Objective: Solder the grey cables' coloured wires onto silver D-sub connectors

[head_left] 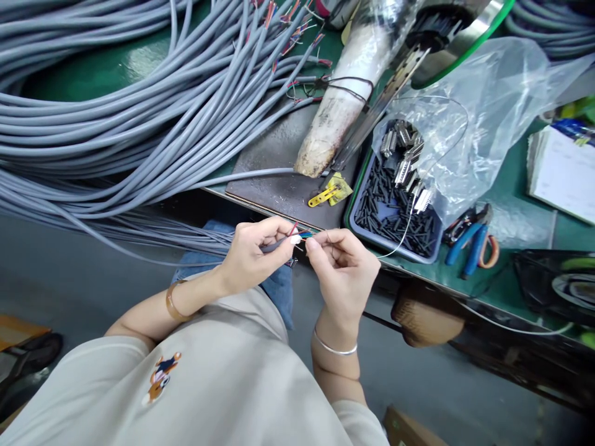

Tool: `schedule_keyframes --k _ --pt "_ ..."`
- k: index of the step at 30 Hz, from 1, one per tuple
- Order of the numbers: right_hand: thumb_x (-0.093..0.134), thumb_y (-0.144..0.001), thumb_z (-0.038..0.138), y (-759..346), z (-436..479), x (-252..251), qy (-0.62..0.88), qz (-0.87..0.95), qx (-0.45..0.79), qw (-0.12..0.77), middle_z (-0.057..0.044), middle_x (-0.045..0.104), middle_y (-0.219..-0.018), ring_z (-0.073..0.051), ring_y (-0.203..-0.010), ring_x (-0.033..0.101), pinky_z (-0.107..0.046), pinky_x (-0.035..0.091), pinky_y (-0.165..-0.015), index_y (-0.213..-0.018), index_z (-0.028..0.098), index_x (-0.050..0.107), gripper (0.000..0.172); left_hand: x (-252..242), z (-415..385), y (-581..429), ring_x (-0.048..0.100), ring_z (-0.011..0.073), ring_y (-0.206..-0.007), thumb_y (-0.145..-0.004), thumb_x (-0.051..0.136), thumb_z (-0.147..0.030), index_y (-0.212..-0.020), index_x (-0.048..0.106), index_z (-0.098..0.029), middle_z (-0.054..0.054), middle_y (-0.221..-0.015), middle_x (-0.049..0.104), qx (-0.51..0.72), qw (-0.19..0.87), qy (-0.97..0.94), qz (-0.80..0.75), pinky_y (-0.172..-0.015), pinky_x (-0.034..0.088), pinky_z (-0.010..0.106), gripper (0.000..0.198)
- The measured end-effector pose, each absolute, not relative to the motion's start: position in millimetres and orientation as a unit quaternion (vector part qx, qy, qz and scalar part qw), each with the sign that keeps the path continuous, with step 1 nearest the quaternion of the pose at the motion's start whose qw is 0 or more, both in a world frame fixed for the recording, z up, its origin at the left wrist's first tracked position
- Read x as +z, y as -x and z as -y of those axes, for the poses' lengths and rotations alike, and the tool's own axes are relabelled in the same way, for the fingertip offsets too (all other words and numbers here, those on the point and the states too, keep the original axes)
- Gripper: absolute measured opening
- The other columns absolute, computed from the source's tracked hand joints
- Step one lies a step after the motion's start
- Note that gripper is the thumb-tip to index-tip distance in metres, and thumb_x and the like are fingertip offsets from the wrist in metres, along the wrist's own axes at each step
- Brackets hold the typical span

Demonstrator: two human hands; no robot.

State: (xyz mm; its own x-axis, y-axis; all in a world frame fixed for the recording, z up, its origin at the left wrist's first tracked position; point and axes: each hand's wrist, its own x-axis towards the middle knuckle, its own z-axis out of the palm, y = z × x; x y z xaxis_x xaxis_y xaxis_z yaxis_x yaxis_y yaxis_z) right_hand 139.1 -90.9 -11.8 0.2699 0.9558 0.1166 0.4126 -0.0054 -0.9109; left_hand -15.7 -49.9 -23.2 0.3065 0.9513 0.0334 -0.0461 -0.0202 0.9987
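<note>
My left hand [260, 251] is closed around the end of a grey cable, holding it between thumb and fingers in front of the table edge. Thin coloured wires [304, 235], red, blue and green among them, fan out of that end. With thumb and fingertips pinched, my right hand [341, 260] meets the wire tips from the other side. Its fingers partly hide which wires they grip. Just beyond both hands, a yellow flat tool [323, 196] lies on the dark mat [274, 152].
Many grey cables [139, 142] spread over the left side. A blue tray [395, 251] holds short black tubes and metal connectors [404, 161]. Beside it are blue-handled pliers [474, 248], a plastic bag [493, 105] and paper [560, 173]. A wrapped white tube [341, 105] slants over the mat.
</note>
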Motion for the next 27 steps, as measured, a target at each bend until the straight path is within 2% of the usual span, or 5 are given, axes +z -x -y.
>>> schedule_keyframes --k 4,7,17,22,27 --pt "0.066 -0.095 0.038 -142 92 -11 0.638 0.515 0.219 0.528 0.004 0.056 -0.059 -0.008 -0.049 0.046 -0.023 0.034 -0.048 -0.078 0.02 0.07 0.025 -17 45 17 0.045 0.0042 -0.049 -0.084 0.07 -0.029 -0.077 0.062 -0.014 -0.004 -0.059 0.054 0.432 0.655 -0.477 -0.396 -0.044 0.037 0.014 0.018" --pt "0.061 -0.098 0.044 -143 94 -10 0.638 0.53 0.182 0.529 0.002 0.06 -0.061 -0.009 -0.05 0.05 -0.024 0.036 -0.048 -0.087 0.02 0.076 0.03 -16 42 19 0.045 0.0038 -0.046 -0.079 0.078 -0.034 -0.076 0.061 -0.015 -0.005 -0.056 0.053 0.414 0.705 -0.421 -0.393 -0.039 0.033 0.013 0.027" --pt "0.061 -0.1 0.036 -142 95 -16 0.628 0.586 0.121 0.497 0.001 0.066 -0.064 -0.011 -0.051 0.059 -0.026 0.045 -0.051 -0.1 0.024 0.08 0.023 -14 40 21 0.042 0.0031 -0.042 -0.073 0.086 -0.041 -0.076 0.063 -0.015 -0.007 -0.053 0.051 0.404 0.737 -0.378 -0.387 -0.036 0.029 0.014 0.035" --pt "0.059 -0.1 0.026 -137 94 -17 0.598 0.571 0.124 0.549 0.005 0.065 -0.063 -0.01 -0.048 0.059 -0.023 0.042 -0.046 -0.121 0.025 0.069 0.023 -15 39 21 0.042 0.0033 -0.042 -0.072 0.087 -0.039 -0.074 0.062 -0.016 -0.006 -0.053 0.052 0.404 0.741 -0.371 -0.387 -0.037 0.03 0.015 0.034" --pt "0.063 -0.098 0.021 -137 94 -20 0.597 0.555 0.125 0.567 0.002 0.079 -0.085 -0.009 -0.051 0.068 -0.022 0.05 -0.047 -0.114 0.024 0.066 0.016 -16 38 21 0.041 0.0032 -0.042 -0.072 0.086 -0.038 -0.075 0.062 -0.016 -0.005 -0.054 0.054 0.401 0.742 -0.372 -0.389 -0.038 0.03 0.016 0.033"
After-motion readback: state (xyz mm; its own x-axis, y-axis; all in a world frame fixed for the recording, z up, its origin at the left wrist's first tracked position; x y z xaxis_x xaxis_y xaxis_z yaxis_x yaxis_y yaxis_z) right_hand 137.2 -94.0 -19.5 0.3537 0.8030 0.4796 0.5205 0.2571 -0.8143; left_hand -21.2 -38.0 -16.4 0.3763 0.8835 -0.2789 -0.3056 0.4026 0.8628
